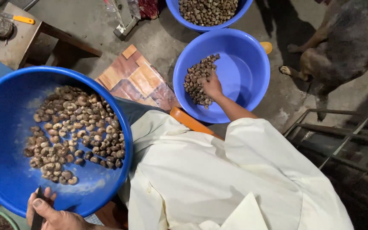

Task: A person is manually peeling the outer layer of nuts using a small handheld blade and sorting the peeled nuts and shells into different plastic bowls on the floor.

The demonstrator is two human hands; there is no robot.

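Observation:
A large blue basin [5, 127] tilts at my left, holding a heap of brown shelled nuts [75, 132]. My left hand [54, 215] grips its near rim at the bottom, with a thin dark object pressed under the thumb. On the floor ahead stands a smaller blue basin [248, 72] with a smaller pile of the same nuts [194, 79]. My right hand [211, 85] reaches into it, fingers curled into the pile. A cream sleeve covers my right arm up to the forearm.
A third blue basin [235, 19] full of nuts stands at the top. A dog [341, 47] stands at the right, above a metal frame [341, 140]. A wooden stool [13, 40] with a yellow-handled tool [24, 19] stands top left. Patterned tiles [135, 79] lie between the basins.

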